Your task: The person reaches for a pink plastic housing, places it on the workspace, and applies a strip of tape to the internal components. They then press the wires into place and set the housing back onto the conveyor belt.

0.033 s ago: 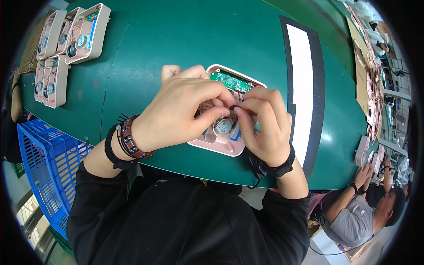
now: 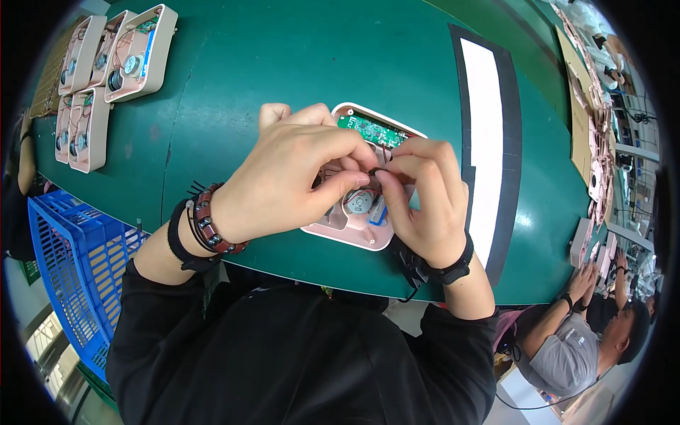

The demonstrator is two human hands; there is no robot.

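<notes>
You wear a black top [image 2: 297, 361] of plain cloth, and its black sleeves [image 2: 157, 312] end on the forearms. Near your left hand [image 2: 290, 173], the wrist carries a dark red-brown bracelet [image 2: 206, 221] with small dark beads, a thin dark cord with loose ends, and a black band [image 2: 177, 237]. Near your right hand [image 2: 431, 202] sits a black wrist strap [image 2: 457, 269].
</notes>
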